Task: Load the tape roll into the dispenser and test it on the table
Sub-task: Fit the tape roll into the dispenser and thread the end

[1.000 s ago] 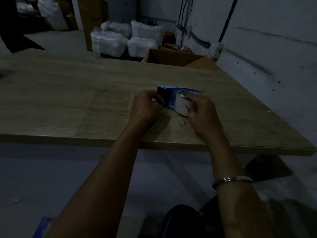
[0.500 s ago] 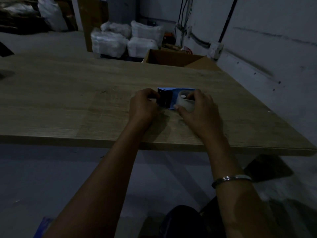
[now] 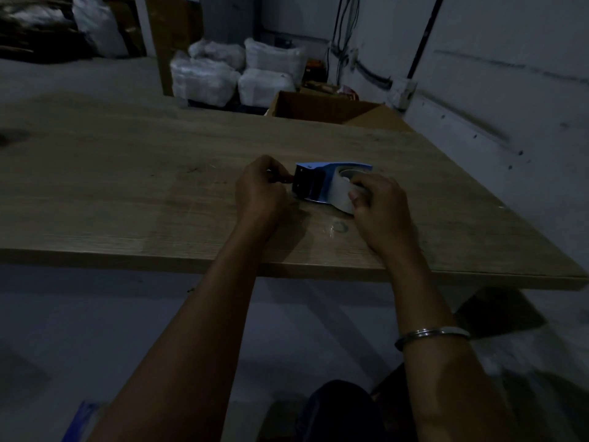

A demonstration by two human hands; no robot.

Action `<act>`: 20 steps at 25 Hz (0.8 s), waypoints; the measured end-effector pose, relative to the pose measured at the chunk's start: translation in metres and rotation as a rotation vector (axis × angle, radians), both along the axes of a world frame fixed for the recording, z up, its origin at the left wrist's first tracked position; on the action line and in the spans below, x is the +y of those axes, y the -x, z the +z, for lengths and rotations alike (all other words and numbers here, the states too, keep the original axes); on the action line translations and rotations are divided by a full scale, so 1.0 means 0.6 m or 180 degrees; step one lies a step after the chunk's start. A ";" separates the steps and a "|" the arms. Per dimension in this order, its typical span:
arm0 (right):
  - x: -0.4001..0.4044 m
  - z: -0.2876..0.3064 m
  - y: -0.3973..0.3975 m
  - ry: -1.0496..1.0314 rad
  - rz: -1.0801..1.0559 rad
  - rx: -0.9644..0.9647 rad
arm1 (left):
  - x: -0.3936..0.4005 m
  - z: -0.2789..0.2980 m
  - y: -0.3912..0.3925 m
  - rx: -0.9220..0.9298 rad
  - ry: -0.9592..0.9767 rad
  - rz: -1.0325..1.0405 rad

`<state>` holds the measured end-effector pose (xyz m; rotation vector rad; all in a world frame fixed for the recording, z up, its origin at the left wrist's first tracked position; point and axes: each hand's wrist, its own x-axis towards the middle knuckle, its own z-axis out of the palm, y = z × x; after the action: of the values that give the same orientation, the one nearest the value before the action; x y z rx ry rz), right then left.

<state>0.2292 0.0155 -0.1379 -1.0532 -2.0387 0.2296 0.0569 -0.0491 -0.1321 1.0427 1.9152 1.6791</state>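
**Seating a tape roll in a hand dispenser**

Resting near the front of the wooden table [image 3: 127,186], the blue dispenser [image 3: 322,169] is shown with the tape roll [image 3: 339,194] in its cradle. The roll's rim is gripped by the curled fingers of the right hand [image 3: 379,208]; something small at the toothed blade end is pinched by the left hand [image 3: 259,193], what exactly cannot be told. Both items are judged light and rigid; the free tape end is expected to cling and crease, and the blade is best avoided.
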 end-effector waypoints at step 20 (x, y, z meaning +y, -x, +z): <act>-0.012 -0.003 0.009 -0.0221 -0.0318 -0.0279 | -0.009 0.016 -0.011 -0.0807 -0.0326 -0.0440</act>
<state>0.2240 0.0085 -0.1395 -1.1357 -2.0500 0.0617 0.0633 -0.0546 -0.1227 0.9257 1.5775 1.7522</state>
